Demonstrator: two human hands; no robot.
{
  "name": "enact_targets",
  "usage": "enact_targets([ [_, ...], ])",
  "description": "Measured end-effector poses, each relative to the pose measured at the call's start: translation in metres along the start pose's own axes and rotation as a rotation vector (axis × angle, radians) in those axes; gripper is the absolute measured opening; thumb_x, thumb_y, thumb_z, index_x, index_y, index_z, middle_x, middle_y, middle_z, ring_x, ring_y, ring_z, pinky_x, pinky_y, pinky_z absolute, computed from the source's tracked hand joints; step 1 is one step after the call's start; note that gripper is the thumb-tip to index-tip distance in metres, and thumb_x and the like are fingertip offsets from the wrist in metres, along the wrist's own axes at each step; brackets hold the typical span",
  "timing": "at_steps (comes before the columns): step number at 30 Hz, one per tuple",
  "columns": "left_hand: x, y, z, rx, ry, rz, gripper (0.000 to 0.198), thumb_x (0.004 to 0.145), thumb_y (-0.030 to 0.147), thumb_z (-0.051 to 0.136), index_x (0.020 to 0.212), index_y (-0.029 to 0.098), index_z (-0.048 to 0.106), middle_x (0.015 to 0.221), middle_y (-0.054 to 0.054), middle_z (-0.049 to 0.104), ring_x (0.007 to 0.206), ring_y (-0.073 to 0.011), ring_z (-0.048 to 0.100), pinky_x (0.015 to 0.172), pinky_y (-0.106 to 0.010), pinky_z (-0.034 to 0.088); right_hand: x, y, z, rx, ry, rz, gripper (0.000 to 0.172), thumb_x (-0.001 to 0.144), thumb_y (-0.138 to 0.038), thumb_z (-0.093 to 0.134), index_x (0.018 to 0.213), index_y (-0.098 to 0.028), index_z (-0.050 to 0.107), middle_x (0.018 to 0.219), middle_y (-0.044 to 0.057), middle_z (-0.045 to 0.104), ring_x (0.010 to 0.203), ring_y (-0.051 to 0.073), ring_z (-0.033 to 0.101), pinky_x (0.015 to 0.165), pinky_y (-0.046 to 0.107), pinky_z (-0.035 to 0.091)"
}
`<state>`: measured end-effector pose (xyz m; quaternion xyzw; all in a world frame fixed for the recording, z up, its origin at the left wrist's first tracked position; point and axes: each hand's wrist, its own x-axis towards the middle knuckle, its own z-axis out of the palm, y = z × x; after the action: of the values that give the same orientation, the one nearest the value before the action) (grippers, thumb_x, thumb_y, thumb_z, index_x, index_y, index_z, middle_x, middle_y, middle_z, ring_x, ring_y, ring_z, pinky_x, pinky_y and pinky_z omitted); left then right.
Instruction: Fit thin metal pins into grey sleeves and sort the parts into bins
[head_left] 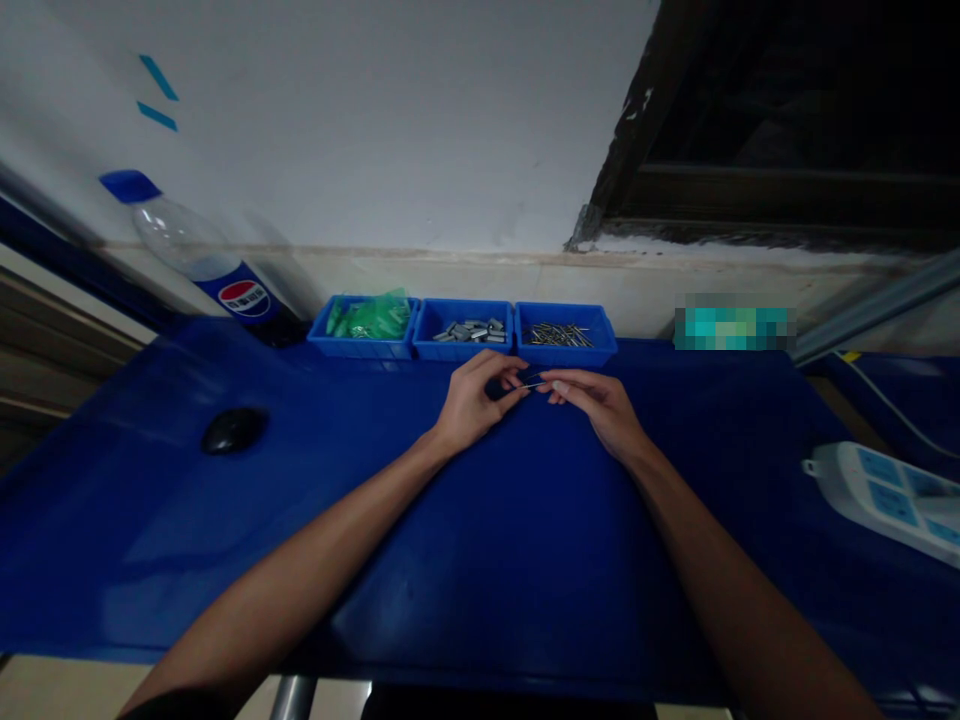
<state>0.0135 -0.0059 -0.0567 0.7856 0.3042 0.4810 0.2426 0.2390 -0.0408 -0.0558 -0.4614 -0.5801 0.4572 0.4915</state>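
Observation:
Over the table's far middle, both hands meet at a thin, shiny metal pin (533, 386), too small for me to tell its exact kind. My right hand (592, 397) pinches it between thumb and fingertips. At the pin's other end, my left hand (480, 395) has its fingers curled and its thumb tip against it. Just behind the hands stand three blue bins in a row. Thin metal pins (559, 335) fill the right bin (598, 350). Short grey metal pieces (472, 330) lie in the middle bin (450, 350). The left bin (360, 348) holds green plastic bags (379, 316).
A blue sheet covers the table (480, 580). At the back left, a cola bottle (217, 270) leans by the wall; a black computer mouse (231, 431) lies in front. On the right are a white power strip (889, 490) and a blurred green pack (731, 325).

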Motion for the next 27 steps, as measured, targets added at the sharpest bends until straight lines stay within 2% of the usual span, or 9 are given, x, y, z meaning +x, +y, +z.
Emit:
enact_targets([
  [6, 0.000, 0.003, 0.000, 0.014, -0.038, 0.029, 0.024, 0.093, 0.025, 0.080, 0.115, 0.017, 0.073, 0.103, -0.007, 0.074, 0.086, -0.0156, 0.071, 0.081, -0.030, 0.061, 0.001, 0.004, 0.002, 0.015, 0.057, 0.000, 0.015, 0.087, -0.040, 0.082, 0.092, -0.027, 0.087, 0.087, 0.005, 0.084, 0.076, 0.022, 0.073, 0.077, 0.039, 0.057],
  [10, 0.001, 0.004, 0.001, 0.069, -0.059, 0.019, 0.021, 0.103, 0.030, 0.068, 0.117, 0.016, 0.074, 0.110, -0.009, 0.078, 0.100, -0.0199, 0.073, 0.094, -0.036, 0.061, 0.001, 0.005, 0.001, 0.171, 0.165, -0.034, 0.013, 0.085, -0.038, 0.082, 0.089, -0.026, 0.086, 0.083, 0.005, 0.082, 0.073, 0.021, 0.071, 0.073, 0.038, 0.055],
  [13, 0.002, 0.003, 0.003, 0.138, -0.141, 0.034, 0.026, 0.108, 0.028, 0.057, 0.124, 0.016, 0.073, 0.123, -0.011, 0.078, 0.119, -0.0247, 0.071, 0.108, -0.046, 0.057, 0.000, -0.001, 0.000, 0.312, 0.189, -0.025, 0.022, 0.086, -0.036, 0.079, 0.106, -0.029, 0.085, 0.110, 0.007, 0.084, 0.084, 0.022, 0.073, 0.078, 0.039, 0.056],
  [15, 0.002, 0.001, 0.005, 0.191, -0.235, 0.076, 0.030, 0.109, 0.027, 0.054, 0.130, 0.015, 0.073, 0.133, -0.012, 0.075, 0.132, -0.0283, 0.065, 0.115, -0.051, 0.052, 0.000, -0.006, 0.000, 0.362, 0.169, -0.008, 0.034, 0.086, -0.034, 0.079, 0.120, -0.034, 0.082, 0.135, 0.006, 0.077, 0.094, 0.023, 0.074, 0.083, 0.040, 0.056],
  [18, 0.001, 0.000, 0.006, 0.260, -0.348, 0.103, 0.033, 0.109, 0.026, 0.052, 0.128, 0.012, 0.074, 0.138, -0.013, 0.073, 0.143, -0.0314, 0.057, 0.119, -0.054, 0.049, 0.000, -0.008, 0.000, 0.388, 0.157, 0.007, 0.039, 0.085, -0.033, 0.079, 0.125, -0.036, 0.079, 0.144, 0.005, 0.072, 0.098, 0.022, 0.074, 0.085, 0.040, 0.055],
  [22, 0.001, 0.002, 0.007, 0.317, -0.426, 0.085, 0.031, 0.109, 0.026, 0.052, 0.120, 0.014, 0.078, 0.136, -0.012, 0.074, 0.142, -0.0316, 0.059, 0.117, -0.055, 0.050, 0.000, -0.005, -0.001, 0.399, 0.174, 0.007, 0.032, 0.087, -0.034, 0.076, 0.119, -0.033, 0.081, 0.133, 0.006, 0.078, 0.093, 0.022, 0.073, 0.084, 0.040, 0.055],
  [27, -0.002, 0.002, 0.008, 0.340, -0.382, 0.105, 0.027, 0.107, 0.024, 0.055, 0.119, 0.015, 0.077, 0.127, -0.012, 0.078, 0.126, -0.0283, 0.069, 0.108, -0.049, 0.054, 0.001, -0.004, -0.002, 0.405, 0.174, 0.013, 0.030, 0.088, -0.033, 0.074, 0.116, -0.031, 0.082, 0.129, 0.006, 0.079, 0.092, 0.022, 0.073, 0.085, 0.040, 0.055],
])
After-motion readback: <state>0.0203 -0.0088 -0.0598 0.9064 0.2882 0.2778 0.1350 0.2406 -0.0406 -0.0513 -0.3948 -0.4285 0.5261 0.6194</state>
